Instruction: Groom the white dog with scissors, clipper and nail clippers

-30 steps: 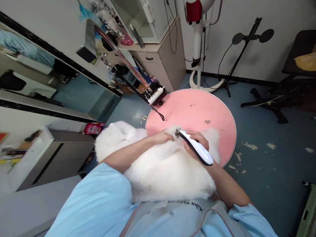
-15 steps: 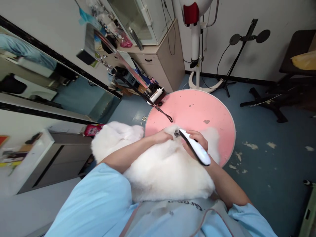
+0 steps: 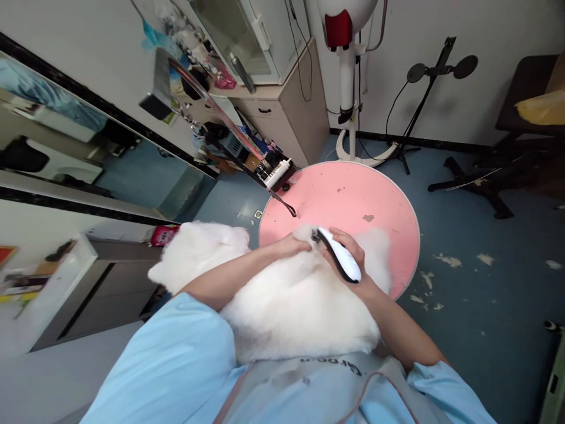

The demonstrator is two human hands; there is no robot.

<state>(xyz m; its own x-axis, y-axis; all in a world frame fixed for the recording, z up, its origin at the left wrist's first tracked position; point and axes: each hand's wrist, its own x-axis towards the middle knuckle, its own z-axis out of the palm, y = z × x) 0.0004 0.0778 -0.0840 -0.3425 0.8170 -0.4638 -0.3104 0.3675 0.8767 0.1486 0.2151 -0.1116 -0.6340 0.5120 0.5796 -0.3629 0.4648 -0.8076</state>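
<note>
While the right hand [image 3: 355, 249] clasps a hair clipper [image 3: 341, 255] at frame centre, the left hand [image 3: 291, 245] pinches part of the fluffy white dog [image 3: 304, 309] over the round pink bench [image 3: 357, 191].

Upper ctr: white glass-door cabinet [image 3: 247, 41] atop beige drawer unit [image 3: 295, 112], silver can [image 3: 242, 73] just in front. Upper rt: white floor stand [image 3: 346, 76] w/ red-fronted head [image 3: 339, 29]; blk tripod [image 3: 424, 100] w/ 2 round discs [image 3: 416, 72]; dk chair [image 3: 514, 88] bearing yellow item [image 3: 541, 110]. Lt: blk-framed mirror [image 3: 132, 171]; red pkt [image 3: 162, 235] near grey cupboard [image 3: 106, 282]. Blue floor [image 3: 468, 224], worn in patches at rt.
</note>
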